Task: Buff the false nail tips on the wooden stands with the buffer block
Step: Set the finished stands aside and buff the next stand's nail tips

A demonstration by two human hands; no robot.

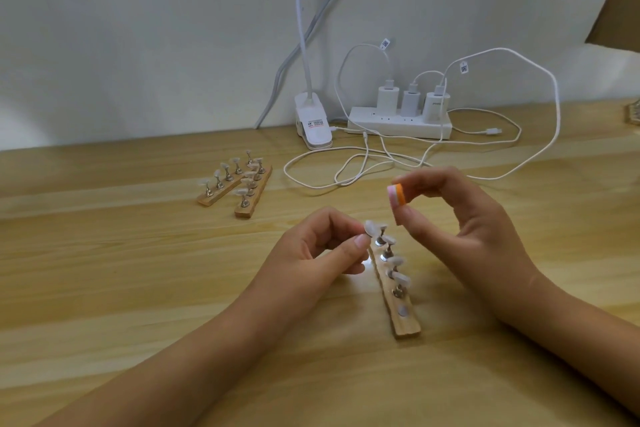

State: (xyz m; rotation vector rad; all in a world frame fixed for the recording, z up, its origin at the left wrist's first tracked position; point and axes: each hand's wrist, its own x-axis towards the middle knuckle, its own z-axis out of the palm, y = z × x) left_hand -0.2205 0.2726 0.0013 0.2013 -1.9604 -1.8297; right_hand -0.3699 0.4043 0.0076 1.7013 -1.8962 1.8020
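Note:
A wooden stand lies in front of me with several clear nail tips on metal pegs; its nearest magnet spot is bare. My left hand pinches one nail tip at the far end of the stand, between thumb and fingers. My right hand holds a small orange, pink and white buffer block between thumb and fingertips, a little above and to the right of that tip, not touching it. Two more wooden stands with nail tips lie side by side farther back on the left.
A wooden table carries everything. At the back stand a white power strip with three chargers, looping white cables and a white lamp clip against the wall.

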